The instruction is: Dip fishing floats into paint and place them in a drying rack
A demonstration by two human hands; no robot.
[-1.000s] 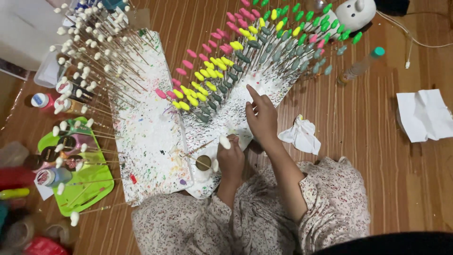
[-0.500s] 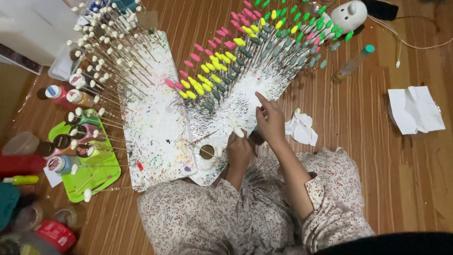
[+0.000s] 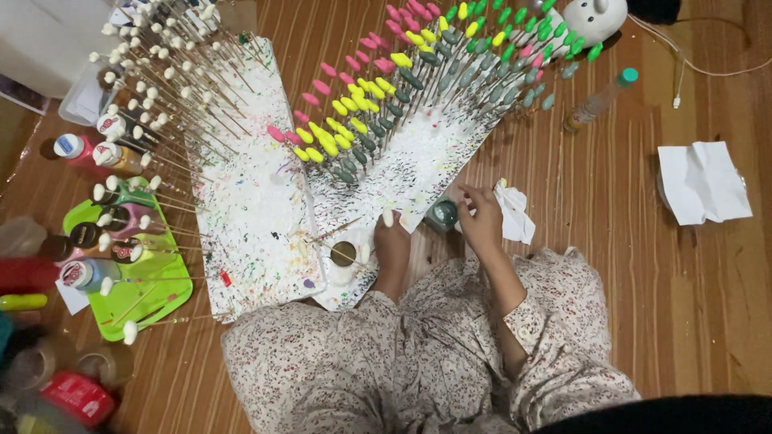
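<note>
1. Holding a thin stick with a white tip (image 3: pixel 388 217) in my left hand (image 3: pixel 392 245), fingers closed around it, just below the middle of the frame; the white tip points up toward the spattered board (image 3: pixel 418 173).
2. My right hand (image 3: pixel 480 217) sits right of center, fingers curled at the top of a small dark green jar (image 3: pixel 441 214). I cannot tell whether I am truly gripping it or only touching it.
3. A crumpled white tissue (image 3: pixel 515 213) lies just beside my right hand, on the wooden floor (image 3: pixel 643 281).
4. A small cup of paint (image 3: pixel 343 255) with sticks resting in it stands just left of my left hand, on a second spattered board (image 3: pixel 257 209).
5. Rows of sticks with pink, yellow, dark green and bright green tips (image 3: pixel 378 96) stand in the board across the upper middle of the frame.
6. Unpainted white-tipped sticks (image 3: pixel 161 72) crowd the upper left.
7. A green tray (image 3: pixel 161 293) with paint bottles (image 3: pixel 84 153) sits at the left edge.
8. A sheet of white paper (image 3: pixel 704 181) lies well apart at the right.
</note>
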